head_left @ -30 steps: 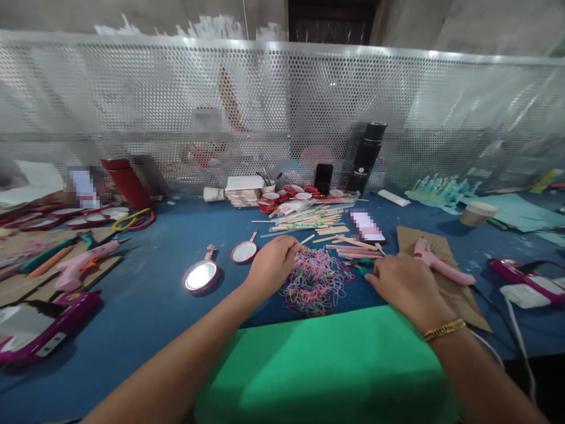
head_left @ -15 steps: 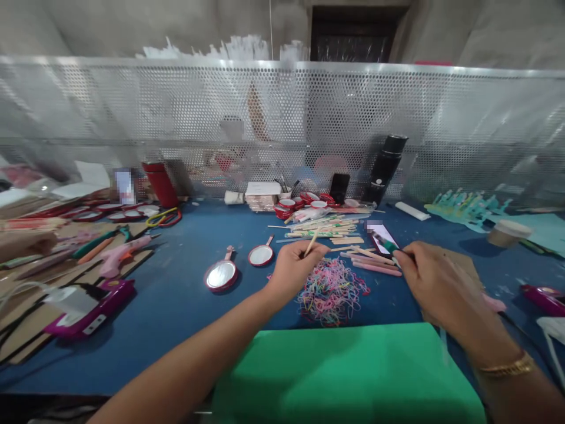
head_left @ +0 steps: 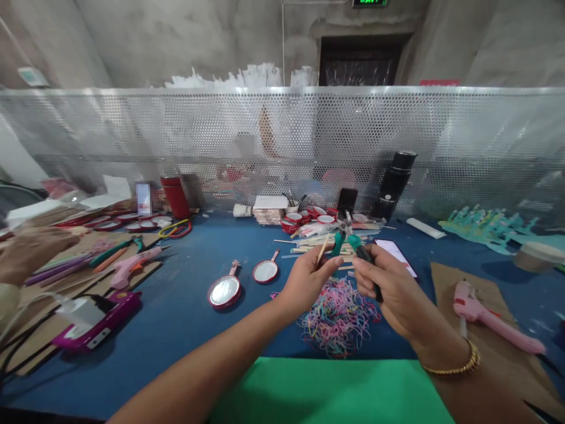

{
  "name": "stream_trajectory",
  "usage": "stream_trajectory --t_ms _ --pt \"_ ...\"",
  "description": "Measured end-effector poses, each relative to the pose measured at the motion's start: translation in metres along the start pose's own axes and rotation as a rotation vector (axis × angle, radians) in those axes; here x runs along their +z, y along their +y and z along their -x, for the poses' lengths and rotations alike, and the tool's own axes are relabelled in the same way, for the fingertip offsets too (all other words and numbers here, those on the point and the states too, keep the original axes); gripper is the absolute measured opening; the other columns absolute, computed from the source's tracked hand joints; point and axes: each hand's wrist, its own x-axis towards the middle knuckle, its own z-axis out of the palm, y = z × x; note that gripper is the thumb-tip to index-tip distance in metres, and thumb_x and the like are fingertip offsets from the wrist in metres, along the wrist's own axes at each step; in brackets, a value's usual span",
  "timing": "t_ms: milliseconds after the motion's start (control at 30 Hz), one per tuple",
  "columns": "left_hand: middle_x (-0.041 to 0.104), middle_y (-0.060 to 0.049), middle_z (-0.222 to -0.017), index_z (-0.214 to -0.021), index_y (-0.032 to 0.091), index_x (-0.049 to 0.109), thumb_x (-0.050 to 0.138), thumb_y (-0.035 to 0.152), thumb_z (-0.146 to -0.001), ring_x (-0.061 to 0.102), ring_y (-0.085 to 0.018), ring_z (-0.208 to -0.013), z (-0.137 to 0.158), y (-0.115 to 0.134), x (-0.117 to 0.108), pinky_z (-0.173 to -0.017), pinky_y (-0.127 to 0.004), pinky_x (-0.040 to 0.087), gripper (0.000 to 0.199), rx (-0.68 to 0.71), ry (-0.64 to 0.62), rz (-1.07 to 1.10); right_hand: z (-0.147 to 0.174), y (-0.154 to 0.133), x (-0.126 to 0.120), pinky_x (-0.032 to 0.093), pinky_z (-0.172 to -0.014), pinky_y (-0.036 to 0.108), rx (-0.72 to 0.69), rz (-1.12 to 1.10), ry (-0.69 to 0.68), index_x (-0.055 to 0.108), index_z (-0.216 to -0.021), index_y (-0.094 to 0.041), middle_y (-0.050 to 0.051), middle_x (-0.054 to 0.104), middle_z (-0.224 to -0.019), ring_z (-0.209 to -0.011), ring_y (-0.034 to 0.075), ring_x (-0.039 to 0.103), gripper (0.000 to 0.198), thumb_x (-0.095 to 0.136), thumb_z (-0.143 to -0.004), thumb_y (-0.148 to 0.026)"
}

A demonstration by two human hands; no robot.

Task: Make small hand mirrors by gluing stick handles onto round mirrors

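A big blue table [head_left: 185, 306] lies in front of you, with a shiny metal fence full of holes [head_left: 441, 135] standing along its far side. A green sheet [head_left: 335, 394] lies at the near edge, right below your arms. A piece of brown cardboard [head_left: 445, 282] is on your right, and a pink glue gun [head_left: 485, 315] rests on it. A tall black bottle [head_left: 395, 185] stands by the fence. A pile of thin colored rubber bands [head_left: 338, 315] sits on the table just under your hands.

Your right hand [head_left: 392, 288] is up above that pile. Its fingers are wrapped around the handle of the green pliers [head_left: 353, 241], and the metal tip points up and away from you. Your left hand [head_left: 306, 280] is just beside it. Its thumb and fingers pinch one thin wooden stick [head_left: 322, 250], which tilts up toward the pliers. The stick and the pliers are very near each other, but you cannot tell if they touch.

Two little round mirrors [head_left: 225, 291] lie to the left of your hands. More wooden sticks [head_left: 309, 238] lie in a heap behind them. Another person's hand [head_left: 29, 253] rests far to your left.
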Motion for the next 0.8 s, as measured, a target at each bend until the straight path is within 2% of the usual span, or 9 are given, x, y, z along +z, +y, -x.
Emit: stream_trajectory --t_ms 67,133,267,367,500,600,700,800 --pt "0.046 0.002 -0.064 -0.086 0.015 0.06 0.053 0.049 -0.088 0.039 -0.01 -0.061 -0.001 -0.006 -0.003 -0.059 -0.024 0.033 0.035 0.028 -0.006 -0.072 0.001 0.004 0.002 0.029 -0.04 0.021 0.052 -0.008 -0.051 0.051 -0.082 -0.021 -0.008 0.039 -0.052 -0.043 0.008 0.033 0.026 0.065 -0.076 -0.042" --pt "0.049 0.001 -0.067 -0.078 0.015 0.057 0.05 0.05 -0.09 0.041 -0.011 -0.064 0.001 -0.012 -0.003 -0.061 -0.024 0.034 0.037 0.025 -0.001 -0.115 0.001 0.013 0.005 0.031 -0.041 0.021 0.055 0.003 -0.061 0.054 -0.084 -0.021 -0.008 0.042 -0.053 -0.045 0.009 0.037 0.026 0.065 -0.077 -0.044" --pt "0.049 0.0 -0.066 -0.075 0.016 0.054 0.045 0.052 -0.091 0.041 -0.011 -0.063 0.007 -0.02 0.003 -0.059 -0.023 0.033 0.041 -0.043 0.02 -0.082 0.001 0.031 0.011 0.046 -0.052 0.027 -0.101 0.064 0.022 0.061 -0.087 -0.022 -0.001 0.057 -0.064 -0.058 0.015 0.055 0.027 0.062 -0.082 -0.049" --pt "0.047 0.001 -0.063 -0.071 0.016 0.051 0.047 0.053 -0.089 0.039 -0.01 -0.06 0.011 -0.02 0.007 -0.056 -0.023 0.032 0.042 -0.08 0.065 -0.021 0.001 0.039 0.012 0.052 -0.06 0.032 -0.127 0.046 0.034 0.065 -0.088 -0.024 0.003 0.065 -0.075 -0.074 0.02 0.063 0.026 0.061 -0.083 -0.05" --pt "0.057 -0.002 -0.073 -0.078 0.016 0.055 0.046 0.048 -0.091 0.047 -0.012 -0.066 0.016 -0.016 0.008 -0.061 -0.024 0.038 0.036 -0.084 0.043 0.03 0.006 0.042 0.007 0.056 -0.059 0.036 -0.037 0.014 -0.086 0.067 -0.097 -0.027 0.007 0.068 -0.093 -0.081 0.023 0.066 0.028 0.063 -0.081 -0.05" --pt "0.061 -0.004 -0.08 -0.09 0.017 0.057 0.047 0.046 -0.092 0.052 -0.014 -0.07 0.019 -0.014 0.003 -0.063 -0.025 0.041 0.031 -0.103 0.0 -0.026 0.01 0.038 0.002 0.057 -0.065 0.036 0.032 0.089 -0.166 0.065 -0.105 -0.026 0.009 0.068 -0.102 -0.091 0.024 0.065 0.032 0.059 -0.081 -0.047" --pt "0.056 0.0 -0.074 -0.111 0.02 0.05 0.046 0.048 -0.092 0.049 -0.013 -0.065 0.017 -0.014 -0.009 -0.061 -0.025 0.038 0.035 -0.117 0.051 -0.135 0.009 0.033 -0.007 0.055 -0.08 0.039 0.061 0.268 -0.137 0.065 -0.103 -0.024 0.007 0.067 -0.101 -0.096 0.024 0.063 0.029 0.051 -0.085 -0.042" --pt "0.048 0.004 -0.065 -0.108 0.021 0.046 0.034 0.045 -0.096 0.04 -0.012 -0.057 0.01 -0.015 -0.024 -0.057 -0.025 0.033 0.03 -0.104 0.115 -0.141 0.006 0.034 -0.019 0.048 -0.094 0.044 0.02 0.493 -0.049 0.066 -0.101 -0.024 0.006 0.066 -0.108 -0.105 0.026 0.06 0.028 0.052 -0.084 -0.041"
